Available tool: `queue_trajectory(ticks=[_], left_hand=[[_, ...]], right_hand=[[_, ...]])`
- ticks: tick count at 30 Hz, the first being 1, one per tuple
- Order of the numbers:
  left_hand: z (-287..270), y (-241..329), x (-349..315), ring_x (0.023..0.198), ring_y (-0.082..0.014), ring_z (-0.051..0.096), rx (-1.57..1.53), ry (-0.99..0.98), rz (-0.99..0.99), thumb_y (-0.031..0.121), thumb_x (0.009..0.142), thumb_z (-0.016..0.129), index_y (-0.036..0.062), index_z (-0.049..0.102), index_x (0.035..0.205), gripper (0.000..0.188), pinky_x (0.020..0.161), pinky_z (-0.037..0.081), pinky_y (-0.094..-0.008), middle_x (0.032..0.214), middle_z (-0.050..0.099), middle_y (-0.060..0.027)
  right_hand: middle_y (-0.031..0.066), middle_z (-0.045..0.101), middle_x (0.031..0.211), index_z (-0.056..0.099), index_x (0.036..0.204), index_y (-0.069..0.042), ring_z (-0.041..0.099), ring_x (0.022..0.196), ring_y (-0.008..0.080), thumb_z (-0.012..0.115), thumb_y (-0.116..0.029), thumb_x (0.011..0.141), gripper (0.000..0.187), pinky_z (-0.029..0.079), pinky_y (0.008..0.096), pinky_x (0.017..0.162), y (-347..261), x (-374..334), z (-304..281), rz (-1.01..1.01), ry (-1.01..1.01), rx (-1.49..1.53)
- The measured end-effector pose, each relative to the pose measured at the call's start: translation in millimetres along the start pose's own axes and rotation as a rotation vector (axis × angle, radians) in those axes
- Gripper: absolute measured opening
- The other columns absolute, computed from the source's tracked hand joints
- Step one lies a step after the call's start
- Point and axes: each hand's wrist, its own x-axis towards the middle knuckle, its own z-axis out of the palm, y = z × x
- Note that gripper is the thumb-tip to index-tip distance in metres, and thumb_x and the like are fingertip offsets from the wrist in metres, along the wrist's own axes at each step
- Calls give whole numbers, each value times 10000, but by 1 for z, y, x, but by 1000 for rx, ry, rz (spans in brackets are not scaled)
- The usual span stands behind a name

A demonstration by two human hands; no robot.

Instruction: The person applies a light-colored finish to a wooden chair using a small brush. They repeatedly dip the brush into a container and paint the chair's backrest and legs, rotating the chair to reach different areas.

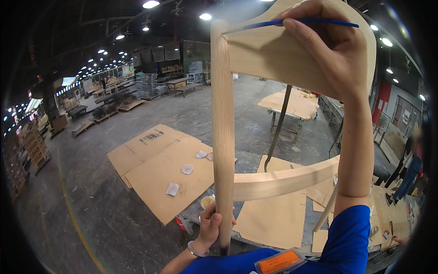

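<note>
The right hand (333, 50), raised closest to the lens, pinches a thin blue brush (296, 22) against the top of a pale wooden chair frame (255, 55); the left hand (211, 223) wraps around its leg lower down. A loosened grip could let the frame twist, smearing the brushwork. A small cup (206, 201) with yellowish contents sits on the surface (269, 219) below.

The person is wearing a bright blue top with short sleeves (351, 233) that are ending above the elbows, leaving both forearms bare. A pale, thin bracelet (197, 250) is circling the left wrist near the lower edge. An orange badge in a clear holder (279, 261) is hanging at the chest. The left hand (211, 223) and right hand (333, 41) are going ungloved.
</note>
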Motion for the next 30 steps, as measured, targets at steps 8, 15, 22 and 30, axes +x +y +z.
queue_trajectory(ticks=[8,15,22,30], left_hand=[[-1,-2,0,773,-196,747,-27,6,0,673,959,669,-44,650,1241,771,685,592,-335,1060,733,-128],[-1,-1,0,788,-193,744,-48,17,-17,677,944,685,-44,656,1241,781,704,593,-329,1054,731,-122],[-1,3,0,789,-193,741,-52,19,-25,678,938,692,-50,656,1236,788,708,591,-328,1031,722,-113],[-3,5,-1,782,-191,738,-47,29,-21,685,939,686,-43,655,1222,781,709,591,-332,1013,721,-108]], right_hand=[[66,749,907,734,943,-17,695,857,141,762,-37,883,70,521,286,769,-1,-2,4,7,-13,-19],[72,742,902,729,936,-8,693,855,148,762,-25,878,69,523,291,772,4,-1,9,-13,-13,12],[76,741,907,721,936,-3,696,867,152,765,-20,878,75,530,298,782,5,2,10,32,-35,44],[82,745,911,718,939,-5,701,868,158,766,-21,878,79,532,299,786,10,3,18,-25,-22,-14]])
